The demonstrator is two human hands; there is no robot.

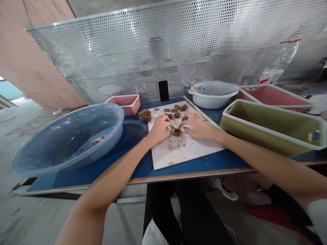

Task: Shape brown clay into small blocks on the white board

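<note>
A small lump of brown clay (pixel 177 132) sits on the white board (pixel 184 151), between my two hands. My left hand (pixel 160 128) is just left of it, fingers curved and slightly apart. To its right is my right hand (pixel 194 126), its thumb and bent fingers spread with a gap between them. Both sets of fingertips are close to the lump; whether they touch it I cannot tell. Several shaped clay pieces (pixel 177 115) lie behind the hands. A larger rough clay chunk (pixel 144 115) rests at the board's left edge. Crumbs are scattered over the board.
On the left stands a big blue basin (pixel 76 136), with a pink bin (pixel 130 104) behind it. A phone (pixel 163 91) leans upright at the back. To the right are a pale stick (pixel 201 112), a white basin (pixel 214 98), a green bin (pixel 270 131) and another pink bin (pixel 278 97).
</note>
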